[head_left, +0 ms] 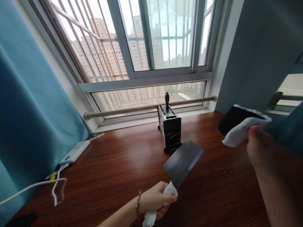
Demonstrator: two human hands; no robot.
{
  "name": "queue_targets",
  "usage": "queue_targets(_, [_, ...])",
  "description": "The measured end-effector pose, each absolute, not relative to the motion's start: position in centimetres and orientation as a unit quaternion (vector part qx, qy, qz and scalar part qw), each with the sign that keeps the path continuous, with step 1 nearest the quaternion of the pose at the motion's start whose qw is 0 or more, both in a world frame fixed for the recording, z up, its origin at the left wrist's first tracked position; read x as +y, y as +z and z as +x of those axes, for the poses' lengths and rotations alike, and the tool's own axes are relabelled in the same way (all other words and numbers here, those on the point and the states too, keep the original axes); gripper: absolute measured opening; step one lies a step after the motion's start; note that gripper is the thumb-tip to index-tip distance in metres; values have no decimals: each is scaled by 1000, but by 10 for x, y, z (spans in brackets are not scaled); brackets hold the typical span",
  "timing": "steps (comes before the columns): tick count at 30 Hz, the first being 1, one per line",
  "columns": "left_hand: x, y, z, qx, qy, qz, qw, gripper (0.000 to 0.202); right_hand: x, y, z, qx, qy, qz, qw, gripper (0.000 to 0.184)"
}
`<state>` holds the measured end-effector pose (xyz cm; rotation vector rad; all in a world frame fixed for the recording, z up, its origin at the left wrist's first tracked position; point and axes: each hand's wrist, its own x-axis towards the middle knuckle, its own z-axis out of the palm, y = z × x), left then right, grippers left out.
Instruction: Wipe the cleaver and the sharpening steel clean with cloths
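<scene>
Head cam: L grip (161,198) closed round wh. cloth (170,189) at cleaver's (183,162) handle end; blade over worktop (113,167), nr knife block (172,132). R grip (258,146) clamps blk/wh. cloth item (239,132). Best keep blade steady, 2nd hand off its edge. Room btwn wh. device (75,153) & block; far edge by window (163,72).

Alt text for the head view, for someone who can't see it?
The left hand holds a broad-bladed cleaver through white cloth above a reddish-brown wooden table, while the right hand grips a black-and-white cloth. Beyond, a dark knife block with one upright handle stands near a barred window.
</scene>
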<state>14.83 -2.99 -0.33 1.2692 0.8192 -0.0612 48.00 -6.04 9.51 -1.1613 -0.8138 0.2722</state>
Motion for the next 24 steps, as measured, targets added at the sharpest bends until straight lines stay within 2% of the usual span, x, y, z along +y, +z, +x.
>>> queue_targets(1, [-29, -6, 147, 366, -30, 570, 735, 37, -65, 82, 464, -414, 102, -543, 723, 27])
queue_targets(2, [-29, -8, 147, 359, -31, 566, 742, 38, -68, 68, 447, -519, 50, -543, 659, 17])
queue_targets(3, [-29, -11, 146, 353, -33, 563, 747, 39, -69, 53, 429, -609, 21, -530, 590, 16])
queue_targets(5, [-29, -15, 145, 346, -33, 562, 751, 41, -67, 25, 391, -729, 65, -504, 459, 41])
queue_targets(8, [-30, -21, 145, 350, -33, 570, 743, 36, -67, -5, 347, -839, 39, -458, 290, 46])
queue_targets(10, [-30, -24, 145, 361, -28, 578, 731, 31, -68, -14, 333, -865, 26, -446, 226, 46])
queue_targets(13, [-30, -26, 145, 362, -21, 591, 721, 24, -66, -16, 338, -880, -11, -440, 178, 48])
queue_targets(16, [-29, -25, 146, 347, -26, 599, 721, 21, -54, -16, 360, -849, -73, -497, 161, 53])
queue_targets(20, [-29, -25, 145, 345, -30, 608, 715, 20, -38, -26, 381, -773, -146, -585, 197, 54])
queue_targets(24, [-29, -27, 145, 348, -41, 619, 703, 17, -46, -42, 368, -725, -168, -629, 225, 58])
